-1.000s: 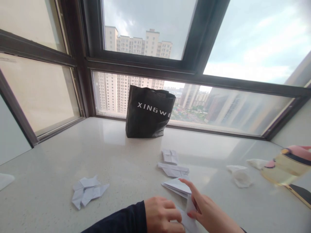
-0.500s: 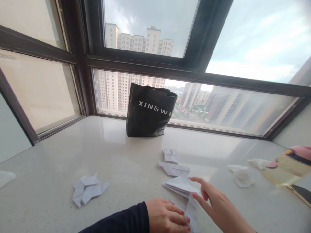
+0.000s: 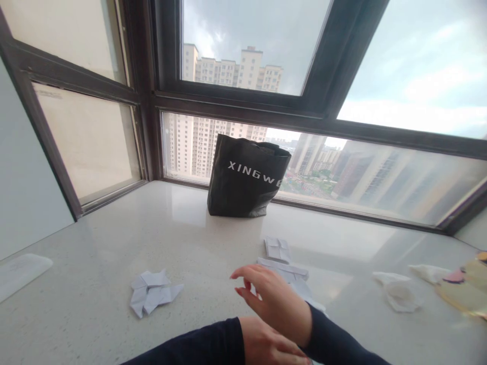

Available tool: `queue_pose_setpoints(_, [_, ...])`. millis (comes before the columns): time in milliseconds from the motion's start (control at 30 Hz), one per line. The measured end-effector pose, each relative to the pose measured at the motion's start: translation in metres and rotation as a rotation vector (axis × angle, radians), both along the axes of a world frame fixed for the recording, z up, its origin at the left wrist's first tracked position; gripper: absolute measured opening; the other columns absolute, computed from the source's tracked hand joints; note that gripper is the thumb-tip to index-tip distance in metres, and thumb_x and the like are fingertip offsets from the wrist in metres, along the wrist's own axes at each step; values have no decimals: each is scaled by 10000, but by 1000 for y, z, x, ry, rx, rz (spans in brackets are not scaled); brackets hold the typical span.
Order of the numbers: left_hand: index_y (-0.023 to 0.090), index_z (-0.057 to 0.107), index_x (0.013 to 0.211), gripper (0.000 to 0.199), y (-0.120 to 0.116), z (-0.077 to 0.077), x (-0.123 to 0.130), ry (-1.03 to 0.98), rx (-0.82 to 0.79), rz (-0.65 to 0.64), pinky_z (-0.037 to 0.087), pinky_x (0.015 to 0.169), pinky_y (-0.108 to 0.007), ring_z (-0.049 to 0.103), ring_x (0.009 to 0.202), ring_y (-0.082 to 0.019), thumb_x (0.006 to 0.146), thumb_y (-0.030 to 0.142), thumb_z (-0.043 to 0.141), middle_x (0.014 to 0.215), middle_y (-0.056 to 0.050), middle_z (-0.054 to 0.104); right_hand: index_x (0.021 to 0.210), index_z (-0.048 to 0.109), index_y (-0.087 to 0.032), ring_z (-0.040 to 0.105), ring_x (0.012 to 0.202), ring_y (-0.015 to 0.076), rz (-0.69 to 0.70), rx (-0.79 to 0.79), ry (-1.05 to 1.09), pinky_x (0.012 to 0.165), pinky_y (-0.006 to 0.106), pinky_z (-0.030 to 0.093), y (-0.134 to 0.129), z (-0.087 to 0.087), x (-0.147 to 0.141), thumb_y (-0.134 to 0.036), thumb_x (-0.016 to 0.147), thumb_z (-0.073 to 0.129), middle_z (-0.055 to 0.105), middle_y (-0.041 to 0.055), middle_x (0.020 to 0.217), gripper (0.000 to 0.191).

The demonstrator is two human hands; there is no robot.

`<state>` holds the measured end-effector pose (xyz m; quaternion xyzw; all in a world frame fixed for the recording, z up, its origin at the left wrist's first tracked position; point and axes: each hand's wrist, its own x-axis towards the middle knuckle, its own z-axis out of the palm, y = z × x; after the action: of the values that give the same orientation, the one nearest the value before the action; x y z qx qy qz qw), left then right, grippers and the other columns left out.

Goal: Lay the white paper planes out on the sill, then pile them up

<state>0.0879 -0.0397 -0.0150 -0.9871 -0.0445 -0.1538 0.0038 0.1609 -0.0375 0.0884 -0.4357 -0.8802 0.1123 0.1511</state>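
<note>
My right hand [image 3: 270, 299] reaches leftward over my left hand, its thumb and forefinger apart with nothing between them. Low at the bottom edge, my left hand [image 3: 266, 340] lies flat with fingers stretched out, partly covered by the right one; whatever is under it is hidden. Behind my right hand are a folded white paper piece [image 3: 307, 293], mostly covered, and a long folded paper shape [image 3: 294, 271]. Beyond them sits a small square paper fold [image 3: 277, 249]. Off to the left, a many-pointed folded paper figure [image 3: 152, 294] rests on the pale sill.
A black bag with white lettering [image 3: 247, 177] stands by the window. Crumpled white wrappers [image 3: 399, 291] and a yellowish see-through item [image 3: 466, 289] lie at the right. Another white piece [image 3: 25, 274] is at the far left. Dark window frames [image 3: 243, 109] border the sill [image 3: 198, 253].
My right hand has left the folded paper on the right and swung left across my left hand. The whole view has shifted, so the scene sits further right.
</note>
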Motion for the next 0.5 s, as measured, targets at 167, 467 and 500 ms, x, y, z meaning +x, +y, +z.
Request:
queue_pose_setpoints(167, [196, 550, 1016, 206, 1, 3, 0, -30, -10, -51, 439, 792, -286, 525, 960, -153, 846, 232, 439, 1061, -31, 564, 933, 561, -159, 525, 796, 174, 379, 123, -95, 704, 265, 403, 35, -16, -78, -243, 753, 512, 600, 60, 853, 205])
queue_pose_setpoints(467, [158, 558, 576, 238, -2, 0, -4, -94, 27, 105, 408, 736, -237, 555, 785, -153, 787, 102, 464, 688, -8, 597, 993, 526, -121, 540, 821, 188, 589, 293, -267, 664, 273, 420, 68, -29, -136, -370, 788, 465, 605, 75, 925, 328])
queue_pose_setpoints(500, [162, 548, 559, 253, -2, 0, -5, -85, 38, 96, 407, 726, -238, 558, 764, -152, 790, 108, 461, 648, -6, 585, 973, 534, -124, 541, 815, 189, 608, 316, -299, 657, 276, 420, 70, -28, -138, -385, 784, 468, 607, 74, 915, 329])
